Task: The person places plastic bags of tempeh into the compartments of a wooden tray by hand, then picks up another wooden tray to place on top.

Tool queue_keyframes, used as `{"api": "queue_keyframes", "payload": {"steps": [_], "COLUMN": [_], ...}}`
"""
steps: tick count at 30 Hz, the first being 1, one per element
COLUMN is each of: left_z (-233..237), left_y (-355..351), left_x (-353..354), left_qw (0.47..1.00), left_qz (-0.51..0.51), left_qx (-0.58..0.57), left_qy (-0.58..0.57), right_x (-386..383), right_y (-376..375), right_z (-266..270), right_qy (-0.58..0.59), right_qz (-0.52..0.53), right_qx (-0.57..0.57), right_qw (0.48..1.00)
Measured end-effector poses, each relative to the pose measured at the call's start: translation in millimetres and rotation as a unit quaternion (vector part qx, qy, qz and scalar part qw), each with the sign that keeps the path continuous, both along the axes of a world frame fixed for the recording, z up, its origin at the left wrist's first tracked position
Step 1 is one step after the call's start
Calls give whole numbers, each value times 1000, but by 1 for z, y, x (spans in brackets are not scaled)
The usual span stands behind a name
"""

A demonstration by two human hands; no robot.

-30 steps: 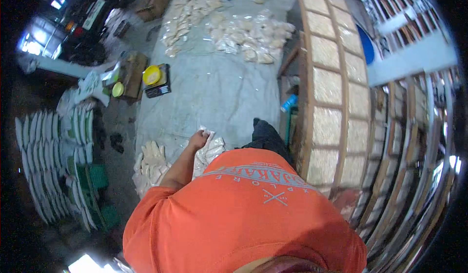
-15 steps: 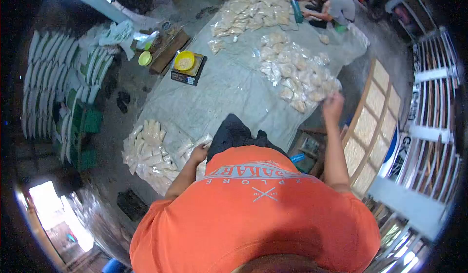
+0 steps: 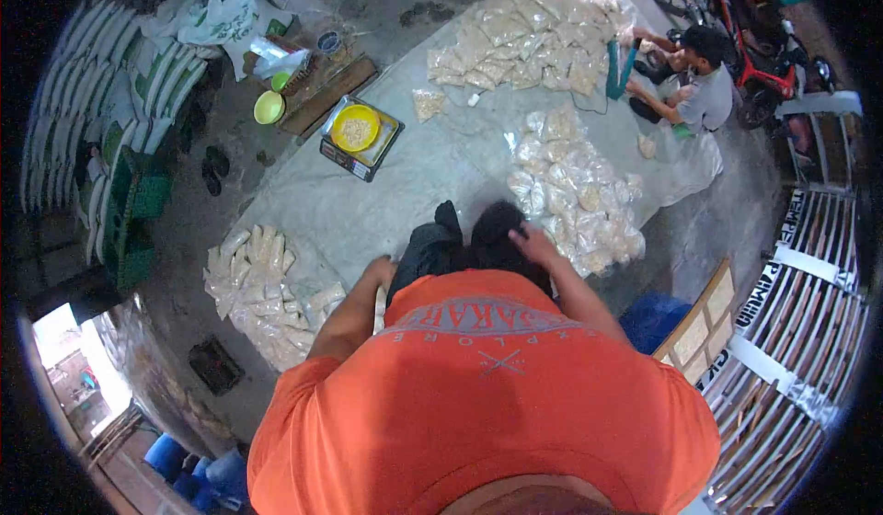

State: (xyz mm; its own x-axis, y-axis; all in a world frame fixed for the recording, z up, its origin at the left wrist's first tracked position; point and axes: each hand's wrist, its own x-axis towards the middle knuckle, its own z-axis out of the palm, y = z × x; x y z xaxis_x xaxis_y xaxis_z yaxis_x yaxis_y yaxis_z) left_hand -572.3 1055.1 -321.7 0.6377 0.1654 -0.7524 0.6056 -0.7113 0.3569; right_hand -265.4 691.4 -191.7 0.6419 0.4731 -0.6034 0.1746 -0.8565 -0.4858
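My left hand (image 3: 379, 270) is low beside my left thigh, over the pale tarp (image 3: 405, 193); its fingers are mostly hidden. Bent over my dark-clothed right knee (image 3: 495, 228), my right hand (image 3: 535, 243) has its fingertips apart against the cloth, with nothing visible in it. Just right of that knee is a pile of clear plastic bags with beige contents (image 3: 579, 193). Closer to my left hand, more filled bags (image 3: 262, 285) form a heap. Ahead on the tarp, a yellow bowl (image 3: 356, 128) of pale bits stands on a scale (image 3: 368, 161).
A person (image 3: 708, 83) sits at the far right, hands at a green tool (image 3: 618, 69). Filled bags (image 3: 524, 37) cover the tarp's far end. A wooden bench (image 3: 336, 97) stands left of the scale, and a motorcycle (image 3: 763, 64) behind the person. Slatted racks (image 3: 782, 322) line the right side.
My right hand has come in from beyond the bag pile's right edge to my right knee. That knee has come up into view. The camera view has shifted.
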Motion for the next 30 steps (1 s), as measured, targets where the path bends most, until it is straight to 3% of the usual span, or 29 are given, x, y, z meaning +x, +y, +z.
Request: {"api": "queue_keyframes", "payload": {"steps": [1, 3, 4, 6, 8, 10, 12, 14, 15, 16, 17, 18, 20, 21, 22, 23, 24, 25, 26, 27, 28, 30], "left_z": [-13, -41, -10, 79, 92, 61, 35, 53, 28, -4, -41, -81, -182, -262, -313, -364, -379, -423, -417, -420, -442, -512], "left_y": [18, 49, 57, 73, 83, 102, 88, 79, 90, 102, 116, 122, 131, 134, 144, 157, 173, 186, 206, 219, 229, 243], "left_x": [26, 78, 119, 213, 252, 315, 329, 376, 391, 409, 426, 437, 457, 459, 479, 502, 537, 561, 604, 638, 652, 649], "left_qw": [1000, 998, 996, 976, 976, 974, 993, 973, 974, 998, 991, 990, 966, 979, 989, 995, 998, 984, 985, 984, 985, 986], "left_qz": [1, 26, 82, 200, 206, 211, 55, 18, 19, 24, 26, 27, 50, -30, -52, -74, -6, 80, 101, 98, 94, 92], "left_qx": [16, 40, -5, -84, -74, -57, 85, 216, 214, 46, -124, -131, -253, -194, -132, -71, -5, 43, 94, 151, 140, 133], "left_qy": [-7, -35, -19, 11, -16, -66, -53, -78, -76, -19, 40, 47, 25, 56, 30, 9, -65, -154, -106, -13, -39, -45], "right_x": [29, 96, 128, 192, 224, 281, 304, 332, 337, 356, 368, 371, 398, 421, 436, 465, 473, 494, 505, 523, 528, 541], "right_y": [3, 32, 52, 73, 90, 125, 154, 195, 207, 231, 256, 275, 329, 366, 398, 443, 454, 487, 500, 520, 529, 570], "right_z": [-17, 18, 33, -5, -43, -93, -151, -205, -245, -276, -311, -343, -419, -427, -453, -449, -526, -553, -598, -625, -628, -581], "right_qy": [-23, 65, 98, 63, 40, 46, 39, 144, 132, 132, 164, 203, 176, 148, 79, 86, -95, -112, -307, -335, -362, -308], "right_qz": [-9, -48, -62, -27, 12, 76, 100, 198, 216, 216, 246, 278, 274, 243, 207, 228, 215, 185, 265, 237, 282, 409], "right_qx": [21, -19, -42, -29, -21, -49, -44, -149, -180, -182, -186, -192, -132, -82, -45, -96, 50, 43, 52, 138, 78, -110], "right_qw": [999, 997, 992, 997, 999, 995, 993, 958, 950, 950, 937, 919, 936, 955, 974, 965, 971, 975, 913, 902, 885, 852]}}
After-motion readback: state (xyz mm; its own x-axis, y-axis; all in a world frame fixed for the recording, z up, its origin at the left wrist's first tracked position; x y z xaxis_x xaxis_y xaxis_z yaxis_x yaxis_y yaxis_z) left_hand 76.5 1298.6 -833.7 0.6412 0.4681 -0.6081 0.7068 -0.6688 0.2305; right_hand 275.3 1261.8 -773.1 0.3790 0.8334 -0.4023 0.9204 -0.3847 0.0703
